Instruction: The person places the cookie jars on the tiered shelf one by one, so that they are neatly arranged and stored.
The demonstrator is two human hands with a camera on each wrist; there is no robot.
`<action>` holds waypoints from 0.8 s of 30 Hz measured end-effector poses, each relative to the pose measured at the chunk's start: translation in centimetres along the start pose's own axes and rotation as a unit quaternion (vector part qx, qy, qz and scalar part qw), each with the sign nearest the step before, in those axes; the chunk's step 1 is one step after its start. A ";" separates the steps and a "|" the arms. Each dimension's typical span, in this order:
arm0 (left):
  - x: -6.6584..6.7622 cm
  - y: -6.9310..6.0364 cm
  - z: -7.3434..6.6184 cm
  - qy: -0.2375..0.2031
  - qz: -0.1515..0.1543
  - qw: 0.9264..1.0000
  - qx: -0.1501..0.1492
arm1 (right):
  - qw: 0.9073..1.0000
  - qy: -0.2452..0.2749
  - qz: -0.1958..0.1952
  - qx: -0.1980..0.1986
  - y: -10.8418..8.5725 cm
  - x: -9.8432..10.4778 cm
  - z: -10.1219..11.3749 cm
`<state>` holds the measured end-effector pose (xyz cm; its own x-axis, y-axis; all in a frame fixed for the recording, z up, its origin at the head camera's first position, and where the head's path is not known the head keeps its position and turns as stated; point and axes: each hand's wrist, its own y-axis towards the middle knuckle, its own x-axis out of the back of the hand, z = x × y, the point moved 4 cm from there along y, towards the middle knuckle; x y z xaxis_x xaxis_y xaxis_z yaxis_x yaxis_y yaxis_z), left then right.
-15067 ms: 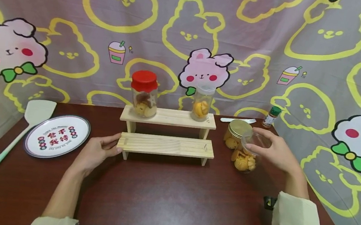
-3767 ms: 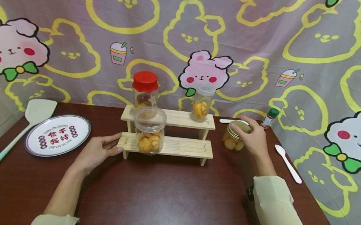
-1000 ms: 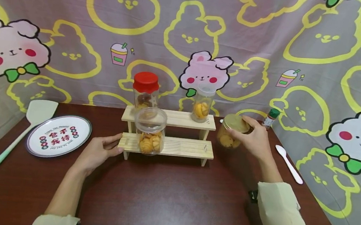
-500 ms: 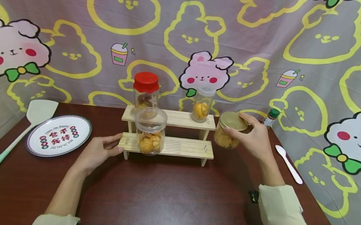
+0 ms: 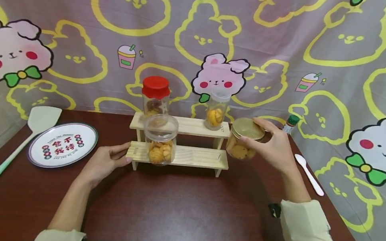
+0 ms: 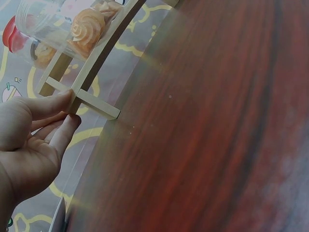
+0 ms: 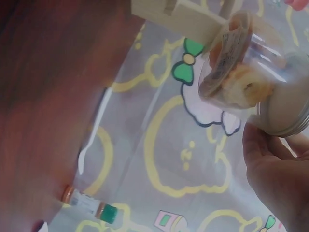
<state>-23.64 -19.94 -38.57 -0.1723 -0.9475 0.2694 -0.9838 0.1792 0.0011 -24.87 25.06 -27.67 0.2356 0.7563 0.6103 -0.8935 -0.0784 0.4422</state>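
Observation:
My left hand [image 5: 106, 164] pinches the left end of the two-step wooden rack [image 5: 196, 156] between thumb and fingers; the left wrist view shows this grip up close. On the lower step, towards the left, stands a clear-lidded jar of cookies [image 5: 160, 152]. Behind it on the upper step is a red-lidded jar [image 5: 155, 87], and at that step's right end a slim clear jar [image 5: 215, 116]. With my right hand [image 5: 273, 146] I grip a gold-lidded cookie jar [image 5: 242, 147] by its lid, just right of the rack. Its underside shows in the right wrist view, raised off the table.
At the left lie an oval plate [image 5: 63, 145] and a spatula [image 5: 2, 169]. A white spoon [image 5: 309, 175] lies near the table's right edge. The green-capped bottle [image 5: 289, 124] stands at the back right corner. A fork [image 7: 94, 133] shows in the right wrist view. A patterned cloth [image 5: 279, 34] hangs behind.
The clear-lidded jar has gone from the right of the table to the lower step. My right hand has since gripped the gold-lidded jar, lifting it leftward. The left hand has stayed put.

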 end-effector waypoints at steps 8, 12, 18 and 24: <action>0.0 0.1 0.0 0.000 0.003 1.000 0.002 | 1.000 0.014 0.007 0.026 -0.2 -0.3 1.9; 0.0 0.1 0.1 -0.002 0.002 1.000 0.001 | 0.999 0.022 0.014 0.040 -0.2 -0.8 2.6; 0.0 0.1 0.1 -0.004 0.003 1.000 -0.001 | 0.997 0.047 0.031 0.059 -0.3 -1.9 3.0; 0.0 0.1 0.1 -0.004 0.002 1.000 0.000 | 0.994 0.067 0.042 0.069 -0.5 -3.1 3.4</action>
<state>-23.75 -19.94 -38.66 -0.1768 -0.9487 0.2622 -0.9831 0.1831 -0.0005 -23.86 20.59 -27.53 0.1007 0.8226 0.5597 -0.8444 -0.2268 0.4853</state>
